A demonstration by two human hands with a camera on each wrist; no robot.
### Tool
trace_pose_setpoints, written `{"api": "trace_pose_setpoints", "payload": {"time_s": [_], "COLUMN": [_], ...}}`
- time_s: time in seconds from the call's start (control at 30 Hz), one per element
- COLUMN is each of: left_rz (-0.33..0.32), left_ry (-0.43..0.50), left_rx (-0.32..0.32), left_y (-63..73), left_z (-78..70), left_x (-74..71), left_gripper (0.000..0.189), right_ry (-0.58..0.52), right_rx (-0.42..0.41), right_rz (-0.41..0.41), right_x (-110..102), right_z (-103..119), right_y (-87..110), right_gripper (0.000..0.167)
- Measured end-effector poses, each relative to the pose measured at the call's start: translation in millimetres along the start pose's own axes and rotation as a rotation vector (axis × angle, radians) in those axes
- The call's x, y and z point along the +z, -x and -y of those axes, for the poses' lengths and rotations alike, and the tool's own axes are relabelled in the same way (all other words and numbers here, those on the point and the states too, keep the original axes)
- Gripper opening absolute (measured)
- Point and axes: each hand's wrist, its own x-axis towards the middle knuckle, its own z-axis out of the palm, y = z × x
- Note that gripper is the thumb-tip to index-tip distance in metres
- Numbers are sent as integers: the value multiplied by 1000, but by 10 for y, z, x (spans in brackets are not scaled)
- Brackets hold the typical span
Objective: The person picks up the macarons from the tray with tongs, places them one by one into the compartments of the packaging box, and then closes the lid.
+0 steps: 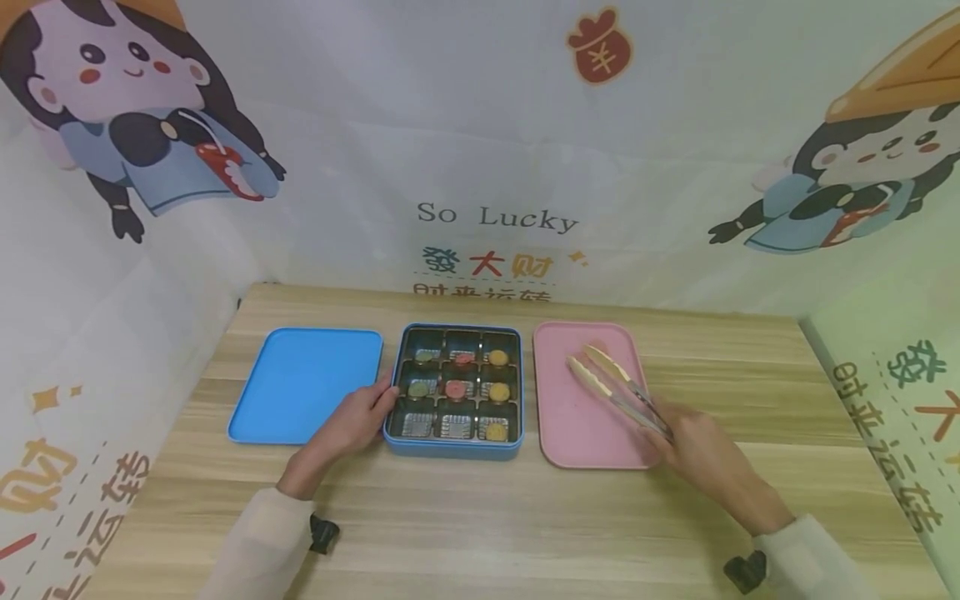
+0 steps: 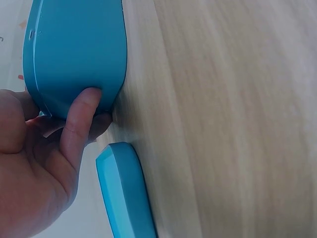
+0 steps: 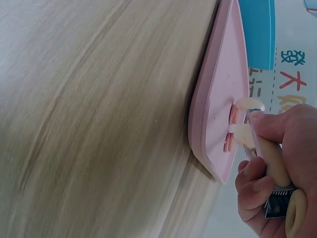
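A blue box [image 1: 453, 450] with a dark compartment insert holds round pieces: green in the left column, red in the middle, yellow in the right. My left hand [image 1: 367, 412] holds the box at its left side, one digit pressed on the blue wall in the left wrist view and the others around the corner. My right hand [image 1: 693, 450] grips tongs [image 1: 630, 404], their arms spread and pointing over the pink tray [image 1: 558, 425]. In the right wrist view, the pale tips hang close over the tray, with reddish patches [image 3: 234, 114] beside them.
A flat blue lid [image 1: 307, 383] lies left of the box, near my left forearm. The pink tray sits just right of the box on the wooden table [image 1: 480, 533]. A printed cloth backdrop [image 1: 480, 150] rises behind and along both sides.
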Motion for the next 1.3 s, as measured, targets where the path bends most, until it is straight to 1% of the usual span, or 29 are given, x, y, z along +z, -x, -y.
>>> {"api": "trace_pose_setpoints", "payload": {"time_s": [0.1, 0.3, 0.4, 0.57, 0.77, 0.93, 1.03, 1.17, 1.3], "left_rz": [1, -1, -1, -1, 9, 5, -4, -8, -4], "left_ry": [6, 6, 9, 20, 41, 27, 2, -9, -5], "left_rx": [-9, -19, -18, -16, -17, -9, 5, 11, 3], "left_y": [-1, -2, -3, -3, -8, 0, 3, -4, -6], "left_z": [-2, -11, -17, -22, -28, -35, -32, -16, -5], "left_x": [3, 15, 12, -5, -11, -23, -20, -4, 0], "left_gripper": [51, 51, 51, 51, 52, 52, 51, 50, 50], "right_ry": [6, 1, 11, -5, -11, -8, -10, -17, -29], "right_rx": [9, 18, 12, 9, -41, -73, -109, -178, -222], "right_rz": [7, 3, -9, -14, -52, -70, -90, -128, -135], "right_x": [19, 45, 49, 45, 22, -18, -32, -45, -57], "right_z": [1, 14, 20, 28, 89, 183, 239, 311, 384], "right_y": [-21, -50, -53, -43, -58, -54, -47, -47, -51], "right_gripper": [51, 34, 29, 34, 30, 39, 47, 48, 48]}}
